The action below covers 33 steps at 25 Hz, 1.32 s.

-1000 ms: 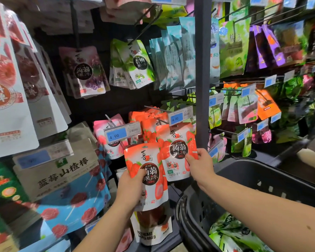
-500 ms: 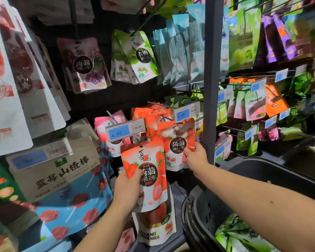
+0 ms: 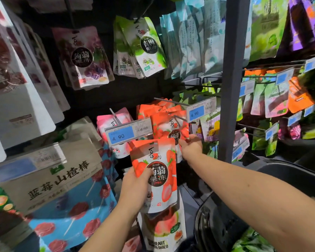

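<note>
My left hand point(image 3: 135, 186) grips a red and white strawberry jelly pouch point(image 3: 160, 170) by its left edge, upright in front of the shelf. Behind it, more of the same strawberry pouches point(image 3: 164, 122) hang on a metal peg. My right hand point(image 3: 190, 147) reaches up to the lower right corner of the front hanging pouch point(image 3: 173, 133) and pinches it with its fingers. Part of that pouch is hidden behind the one I hold.
A black shopping basket point(image 3: 289, 179) with green packets point(image 3: 251, 240) inside sits at lower right. A dark upright post point(image 3: 231, 79) stands right of the peg. Blue price tags point(image 3: 127, 133) read 4.90. Pink, purple, green and blue pouches hang all around.
The right hand has pushed the second strawberry pouch up and back toward the peg. The left hand still holds its pouch, slightly lower in view. The camera has moved closer to the shelf.
</note>
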Tool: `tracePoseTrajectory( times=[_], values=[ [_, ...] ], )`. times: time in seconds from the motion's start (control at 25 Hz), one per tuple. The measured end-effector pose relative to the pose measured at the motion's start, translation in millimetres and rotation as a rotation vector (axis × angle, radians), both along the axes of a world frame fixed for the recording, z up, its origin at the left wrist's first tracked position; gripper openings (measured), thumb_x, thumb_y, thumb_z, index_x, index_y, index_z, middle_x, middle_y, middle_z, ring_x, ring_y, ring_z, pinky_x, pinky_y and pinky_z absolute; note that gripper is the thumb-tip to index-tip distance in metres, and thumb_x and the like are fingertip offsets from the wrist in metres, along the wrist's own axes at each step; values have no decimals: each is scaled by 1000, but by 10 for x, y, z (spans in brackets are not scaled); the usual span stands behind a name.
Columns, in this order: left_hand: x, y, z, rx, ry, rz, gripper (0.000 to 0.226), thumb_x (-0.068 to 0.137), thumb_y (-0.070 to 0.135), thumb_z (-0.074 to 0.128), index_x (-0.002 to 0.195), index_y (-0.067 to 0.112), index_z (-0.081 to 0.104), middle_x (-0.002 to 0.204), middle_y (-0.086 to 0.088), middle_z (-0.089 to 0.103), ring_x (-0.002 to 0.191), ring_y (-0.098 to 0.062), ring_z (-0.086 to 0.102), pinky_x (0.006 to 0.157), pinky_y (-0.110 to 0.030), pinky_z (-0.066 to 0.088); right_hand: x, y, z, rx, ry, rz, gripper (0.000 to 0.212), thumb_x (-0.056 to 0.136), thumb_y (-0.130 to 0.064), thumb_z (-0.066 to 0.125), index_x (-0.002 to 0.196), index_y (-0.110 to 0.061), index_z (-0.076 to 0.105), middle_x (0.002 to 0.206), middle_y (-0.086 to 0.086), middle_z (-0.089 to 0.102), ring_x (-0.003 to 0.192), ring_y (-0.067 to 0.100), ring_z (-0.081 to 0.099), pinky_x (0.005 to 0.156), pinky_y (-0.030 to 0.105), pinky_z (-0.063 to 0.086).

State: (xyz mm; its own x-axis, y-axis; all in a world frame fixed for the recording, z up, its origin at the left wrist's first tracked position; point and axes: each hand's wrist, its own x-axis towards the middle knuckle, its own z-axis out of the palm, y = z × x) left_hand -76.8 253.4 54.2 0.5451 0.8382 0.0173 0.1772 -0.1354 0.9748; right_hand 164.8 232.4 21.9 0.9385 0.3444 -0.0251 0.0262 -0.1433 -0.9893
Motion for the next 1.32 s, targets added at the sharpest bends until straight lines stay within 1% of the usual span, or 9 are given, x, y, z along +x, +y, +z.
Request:
tracePoseTrajectory(
  times=[0.2, 0.36, 0.48, 0.64, 0.8, 0.92, 1.04, 1.16, 1.32],
  values=[
    [47, -1, -13, -20, 8, 2, 12, 98, 16, 61, 97, 16, 73, 90, 8, 80, 82, -8, 75, 70, -28, 51, -48, 137, 33, 59, 85, -7, 15, 97, -15, 66, 101, -20, 52, 128, 14, 63, 98, 20, 54, 62, 16, 46],
    [74, -60, -13, -29, 11, -22, 13, 98, 21, 61, 100, 18, 74, 94, 10, 80, 85, -6, 75, 75, -29, 52, -135, -125, 36, 94, 132, -18, 38, 92, -19, 75, 121, -11, 53, 122, 12, 65, 105, 27, 62, 90, 33, 49],
    [117, -155, 3, -16, 20, -32, 18, 90, 34, 63, 98, 22, 75, 93, 11, 80, 91, -13, 75, 86, -36, 56, -315, -559, 98, 54, 58, 33, 33, 100, -30, 60, 127, -12, 55, 115, 5, 65, 102, 21, 59, 90, 34, 45],
    [237, -333, 77, -36, -41, -29, 11, 97, 16, 62, 98, 15, 72, 94, 4, 80, 89, -15, 75, 74, -27, 57, -515, -1114, 168, 30, -17, 91, 28, 100, -38, 56, 123, -23, 51, 117, -2, 62, 111, 23, 59, 101, 44, 48],
    [328, -476, 153, -88, -87, -39, 11, 97, 16, 62, 100, 15, 73, 95, 2, 80, 93, -21, 75, 84, -40, 58, -655, -1400, 228, 138, 40, 238, 17, 94, -35, 64, 98, -21, 72, 102, -3, 74, 99, 20, 67, 93, 39, 53],
    [390, -520, 177, -103, -112, -33, 12, 95, 16, 64, 103, 17, 73, 96, 1, 81, 94, -22, 76, 91, -44, 60, -802, -1429, 279, 179, 72, 350, 16, 94, -19, 71, 109, -14, 69, 100, 4, 78, 93, 21, 76, 89, 41, 60],
    [437, -568, 187, -103, -117, -80, 15, 95, 22, 66, 108, 20, 72, 97, 4, 81, 94, -22, 76, 91, -45, 60, -834, -1332, 243, 166, 97, 253, 9, 97, -12, 66, 106, -12, 67, 94, 8, 79, 88, 26, 76, 86, 48, 61],
    [475, -557, 169, -48, -118, -112, 16, 96, 24, 70, 111, 21, 66, 99, 2, 78, 87, -13, 75, 80, -36, 60, -763, -1229, 168, 173, 124, 82, 5, 98, -13, 61, 100, -13, 66, 88, 12, 77, 83, 31, 75, 82, 53, 61],
    [523, -533, 187, 92, -111, -112, 12, 95, 3, 64, 92, 14, 65, 73, 6, 68, 56, 4, 61, 55, -14, 46, -693, -1158, 149, 220, 142, -51, 3, 97, -15, 62, 100, -14, 63, 95, 13, 74, 88, 30, 73, 82, 52, 61]
  ],
)
